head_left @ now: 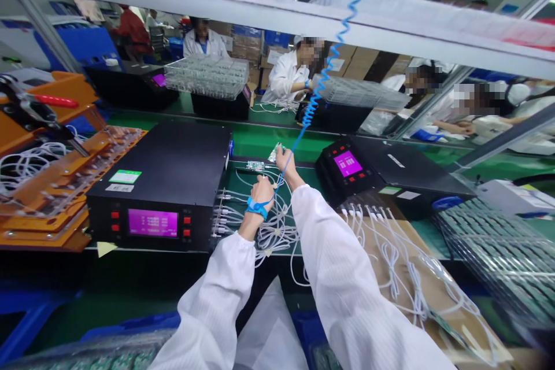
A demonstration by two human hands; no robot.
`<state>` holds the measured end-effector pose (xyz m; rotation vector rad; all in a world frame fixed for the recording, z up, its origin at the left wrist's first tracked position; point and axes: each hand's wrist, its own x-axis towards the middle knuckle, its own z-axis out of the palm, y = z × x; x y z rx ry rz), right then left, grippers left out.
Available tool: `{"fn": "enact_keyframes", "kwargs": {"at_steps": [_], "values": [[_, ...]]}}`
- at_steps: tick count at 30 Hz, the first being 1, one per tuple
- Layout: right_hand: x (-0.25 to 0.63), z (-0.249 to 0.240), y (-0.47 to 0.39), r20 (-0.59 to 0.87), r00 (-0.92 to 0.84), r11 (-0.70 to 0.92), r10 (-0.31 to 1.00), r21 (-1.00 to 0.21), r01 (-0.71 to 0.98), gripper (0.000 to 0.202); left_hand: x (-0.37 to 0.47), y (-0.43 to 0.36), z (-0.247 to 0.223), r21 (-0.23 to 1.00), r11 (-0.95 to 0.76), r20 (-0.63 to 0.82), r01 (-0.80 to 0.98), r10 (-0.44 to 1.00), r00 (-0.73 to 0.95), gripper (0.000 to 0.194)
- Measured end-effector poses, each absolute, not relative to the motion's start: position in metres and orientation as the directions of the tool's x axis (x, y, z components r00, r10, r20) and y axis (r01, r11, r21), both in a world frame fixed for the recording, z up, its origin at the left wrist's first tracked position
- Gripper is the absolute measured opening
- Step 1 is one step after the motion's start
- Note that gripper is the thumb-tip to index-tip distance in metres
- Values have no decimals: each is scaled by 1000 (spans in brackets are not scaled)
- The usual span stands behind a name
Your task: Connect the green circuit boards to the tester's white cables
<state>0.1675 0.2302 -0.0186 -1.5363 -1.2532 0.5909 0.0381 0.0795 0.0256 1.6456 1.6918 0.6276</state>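
Note:
My right hand [286, 163] has its fingers closed on a small circuit board [274, 152] above the green bench. Just left of it and nearer to me, my left hand [262, 191], with a blue strap at the wrist, is pinched around a thin white cable end [262, 178]. Another circuit board [255, 166] lies beyond my left hand. White cables [277, 225] are bundled beneath and beside my hands, several of them plugged into the black box [160, 173] on the left. A coiled blue cord [309, 110] hangs down to my left wrist strap.
A second black box [390, 170] stands at the right, with white cables on cardboard [416, 254] before it. Stacked trays of boards [507, 254] are far right. An orange fixture [56, 185] stands left. A shelf beam [260, 8] crosses overhead. People in white coats work opposite.

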Motion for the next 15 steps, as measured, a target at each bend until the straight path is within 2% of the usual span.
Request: {"fn": "enact_keyframes", "kwargs": {"at_steps": [3, 5, 7, 9, 12, 15], "values": [[153, -21, 230, 235, 265, 65, 935, -850, 522, 22, 22, 84, 23, 763, 98, -140, 639, 990, 15, 33], [138, -25, 228, 276, 116, 150, 954, -777, 611, 15, 12, 86, 19, 757, 102, -128, 646, 992, -7, 35], [122, -28, 228, 327, -92, 294, 941, -652, 699, 9, 5, 88, 14, 748, 100, -121, 656, 993, -14, 35], [109, -29, 227, 346, -283, 430, 895, -496, 754, 18, 2, 89, 10, 744, 94, -114, 661, 993, -14, 29], [95, -28, 225, 249, -471, 526, 846, -257, 810, 31, 2, 88, 6, 761, 91, -80, 643, 996, -46, 28], [85, -23, 223, 121, -520, 531, 846, -99, 841, 34, 3, 86, 5, 798, 93, -35, 596, 994, -108, 32]]}}
